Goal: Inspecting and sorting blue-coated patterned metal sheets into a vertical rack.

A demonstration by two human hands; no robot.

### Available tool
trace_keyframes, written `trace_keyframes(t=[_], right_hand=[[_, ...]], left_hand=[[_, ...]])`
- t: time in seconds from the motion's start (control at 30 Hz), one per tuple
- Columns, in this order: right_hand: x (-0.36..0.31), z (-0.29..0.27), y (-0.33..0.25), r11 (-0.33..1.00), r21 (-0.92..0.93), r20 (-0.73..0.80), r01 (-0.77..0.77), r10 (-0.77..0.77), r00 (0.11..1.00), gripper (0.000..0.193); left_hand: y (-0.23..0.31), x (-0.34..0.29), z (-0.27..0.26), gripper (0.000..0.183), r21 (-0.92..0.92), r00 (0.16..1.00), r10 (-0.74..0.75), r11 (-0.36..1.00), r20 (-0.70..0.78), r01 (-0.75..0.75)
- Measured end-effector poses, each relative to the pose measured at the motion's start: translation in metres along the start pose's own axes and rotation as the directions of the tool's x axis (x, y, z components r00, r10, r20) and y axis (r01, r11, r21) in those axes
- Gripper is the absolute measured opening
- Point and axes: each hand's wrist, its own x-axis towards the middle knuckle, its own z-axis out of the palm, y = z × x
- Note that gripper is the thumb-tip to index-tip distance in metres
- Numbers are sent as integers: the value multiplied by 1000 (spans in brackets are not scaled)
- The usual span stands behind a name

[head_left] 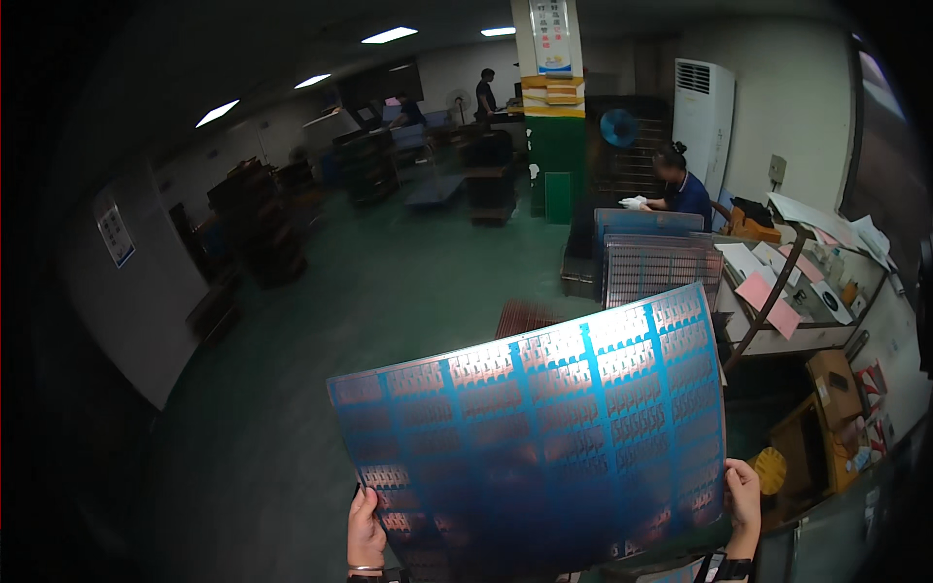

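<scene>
A large thin circuit board panel (544, 437), blue with rows of coppery patterned blocks, is held up in front of me and tilted, its upper right corner highest. Bright light glares off its upper middle. My left hand (365, 532) grips the lower left edge, thumb on the near face and a metal band at the wrist. On the right edge, low down, my right hand (742, 497) is closed on the same panel, with a dark band round the wrist. The fingers behind the panel are hidden.
More panels stand in a rack (661, 267) ahead right, where a seated person (685, 194) in white gloves works. Beside it is a cluttered desk (777, 335) with papers. A green-based pillar (556, 146) rises beyond; dark stacks (253, 219) line the left.
</scene>
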Motion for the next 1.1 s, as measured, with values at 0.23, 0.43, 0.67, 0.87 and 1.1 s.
trace_keyframes(t=[0.23, 0.43, 0.67, 0.87, 1.1], right_hand=[[5, 18, -5, 988, 139, 77, 73, -84, 994, 25], [14, 13, -9, 961, 172, 7, 217, -222, 975, 20], [21, 31, -15, 920, 288, -101, 267, -248, 963, 9], [12, 41, -6, 926, 375, -1, 40, -43, 999, 13], [2, 43, -6, 882, 420, 137, -214, 172, 976, 18]], left_hand=[[-6, 5, -20, 20, 15, 992, 110, 994, -57, -109], [6, 16, -2, 14, -156, 955, 290, 948, 56, -279], [2, 67, -9, 17, -206, 846, 466, 883, 260, -423], [8, 68, 18, 34, -191, 964, -254, 945, 83, 265], [21, 11, 94, 46, -418, 926, -291, 830, 239, 369]])
